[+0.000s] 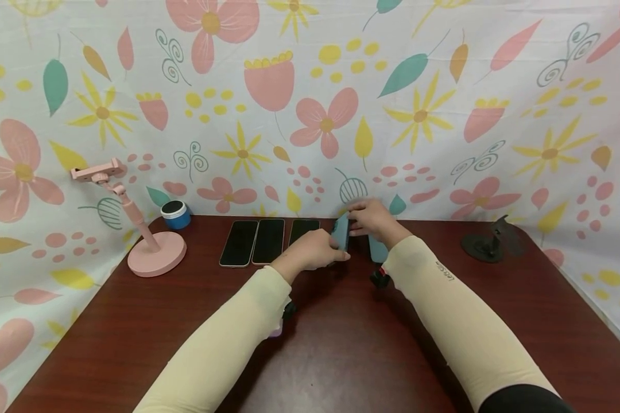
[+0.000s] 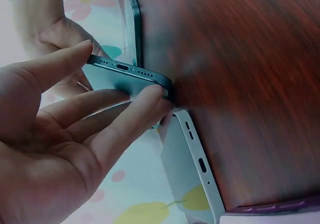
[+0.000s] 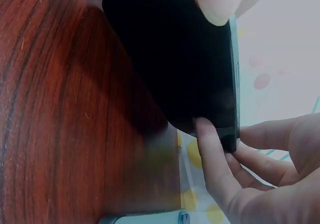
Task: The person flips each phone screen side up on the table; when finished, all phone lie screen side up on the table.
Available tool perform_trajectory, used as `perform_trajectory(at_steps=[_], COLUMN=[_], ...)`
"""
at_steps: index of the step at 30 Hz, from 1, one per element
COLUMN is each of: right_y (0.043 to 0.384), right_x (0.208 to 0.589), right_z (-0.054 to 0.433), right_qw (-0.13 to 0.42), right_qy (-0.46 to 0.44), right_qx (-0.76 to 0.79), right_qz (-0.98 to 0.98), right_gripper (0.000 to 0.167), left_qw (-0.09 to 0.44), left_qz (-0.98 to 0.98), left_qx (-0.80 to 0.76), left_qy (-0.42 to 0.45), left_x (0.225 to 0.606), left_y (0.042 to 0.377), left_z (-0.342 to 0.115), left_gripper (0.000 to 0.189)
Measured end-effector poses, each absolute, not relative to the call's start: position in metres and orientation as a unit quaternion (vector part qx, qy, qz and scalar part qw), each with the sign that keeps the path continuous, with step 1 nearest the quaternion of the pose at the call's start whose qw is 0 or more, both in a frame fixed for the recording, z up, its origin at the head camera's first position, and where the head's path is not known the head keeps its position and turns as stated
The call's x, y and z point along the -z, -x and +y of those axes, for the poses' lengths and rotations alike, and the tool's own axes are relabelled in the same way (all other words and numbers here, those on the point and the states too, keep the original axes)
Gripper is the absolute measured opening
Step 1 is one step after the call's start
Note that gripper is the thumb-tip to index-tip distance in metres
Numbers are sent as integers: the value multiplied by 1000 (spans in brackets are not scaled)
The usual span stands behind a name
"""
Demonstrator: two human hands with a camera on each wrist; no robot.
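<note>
A blue-backed smartphone [image 1: 340, 230] stands tilted on its long side above the table, held between both hands. My left hand [image 1: 312, 250] grips its near end; in the left wrist view, the thumb and fingers are at the end with the charging port [image 2: 122, 67]. At the far end my right hand [image 1: 373, 221] pinches a corner, with fingers on both faces. The right wrist view shows the dark screen [image 3: 175, 59]. A second blue phone [image 1: 378, 250] lies partly hidden beneath the right wrist.
Three dark-screened phones [image 1: 239, 244] lie in a row to the left. A pink phone stand [image 1: 155, 252] and a blue jar [image 1: 175, 214] are farther left; a black holder [image 1: 488, 244] stands right. A patterned cloth [image 1: 310, 115] hangs behind the brown table [image 1: 341, 355].
</note>
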State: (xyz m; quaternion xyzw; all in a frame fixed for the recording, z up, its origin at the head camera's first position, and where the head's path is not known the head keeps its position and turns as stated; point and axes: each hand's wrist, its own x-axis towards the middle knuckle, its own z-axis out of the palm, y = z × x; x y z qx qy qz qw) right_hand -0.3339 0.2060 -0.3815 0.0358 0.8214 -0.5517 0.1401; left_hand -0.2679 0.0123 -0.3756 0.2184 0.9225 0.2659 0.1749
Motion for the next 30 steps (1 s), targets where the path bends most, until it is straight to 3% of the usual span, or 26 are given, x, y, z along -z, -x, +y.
perform_trajectory(at_steps=[4, 10, 17, 30], right_y=[334, 334, 337, 341], right_x=[383, 386, 392, 404], right_z=[206, 206, 210, 208], right_qw=[151, 170, 181, 172], right_qy=[-34, -31, -29, -43], right_qx=[565, 578, 585, 612], right_qz=[811, 798, 790, 771], right_gripper=[52, 57, 64, 66], left_qw=[180, 181, 170, 93], left_qz=[914, 902, 893, 934], left_qx=[-302, -346, -378, -292], left_qy=[-202, -185, -175, -184], left_x=[376, 375, 373, 377], left_y=[268, 266, 264, 261], left_z=[11, 12, 16, 14], left_gripper=[34, 56, 55, 53])
